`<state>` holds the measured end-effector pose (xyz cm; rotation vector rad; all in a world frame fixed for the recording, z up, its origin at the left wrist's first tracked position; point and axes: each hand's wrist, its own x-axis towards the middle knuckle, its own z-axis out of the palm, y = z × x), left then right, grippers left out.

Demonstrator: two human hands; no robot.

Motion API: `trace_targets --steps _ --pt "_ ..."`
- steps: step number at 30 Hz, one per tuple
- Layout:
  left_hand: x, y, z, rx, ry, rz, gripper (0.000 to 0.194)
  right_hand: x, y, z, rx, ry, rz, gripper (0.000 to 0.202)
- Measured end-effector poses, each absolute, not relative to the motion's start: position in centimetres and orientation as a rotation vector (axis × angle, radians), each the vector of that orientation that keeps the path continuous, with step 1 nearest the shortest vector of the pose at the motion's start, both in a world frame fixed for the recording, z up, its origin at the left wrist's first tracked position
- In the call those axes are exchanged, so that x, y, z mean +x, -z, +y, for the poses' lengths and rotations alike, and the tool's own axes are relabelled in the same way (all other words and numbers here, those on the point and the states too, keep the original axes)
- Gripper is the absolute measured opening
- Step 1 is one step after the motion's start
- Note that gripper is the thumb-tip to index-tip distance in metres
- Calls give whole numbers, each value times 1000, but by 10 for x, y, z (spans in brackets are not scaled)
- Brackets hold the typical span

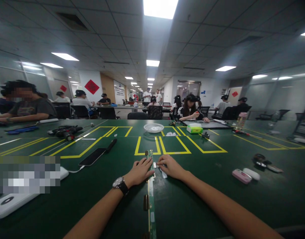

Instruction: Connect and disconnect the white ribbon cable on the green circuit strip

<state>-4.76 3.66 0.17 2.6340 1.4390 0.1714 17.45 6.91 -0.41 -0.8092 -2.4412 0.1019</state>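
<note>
A long, narrow green circuit board strip (152,202) runs from the near table edge away from me, with dark brown flex tabs (146,202) along its left side. My left hand (140,171) lies across the strip's far part, its fingers stretched out and thumb near the right edge. Just right of the strip, my right hand (171,166) has its fingertips pinched together at a small silvery-white piece (154,165). That piece is close to the board's edge; whether it is attached, I cannot tell. A white scrap (163,174) shows beneath my right hand.
On the green table (112,209) lie a phone (93,157), a white power bank (15,202), a pink case (241,176) and keys (263,162). Farther back are a clear plastic dish (153,128), a tissue pack (194,128) and a drill-like tool (65,131). People sit beyond.
</note>
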Motion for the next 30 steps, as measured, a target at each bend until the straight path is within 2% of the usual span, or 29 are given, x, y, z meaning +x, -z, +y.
trace_targets --steps 22,30 --pt "-45 -1 40 2570 -138 1401 63 173 4 69 -780 -73 -2480 21" --pt "-45 -5 37 2549 -148 1397 63 174 -10 67 -827 -145 -2534 23"
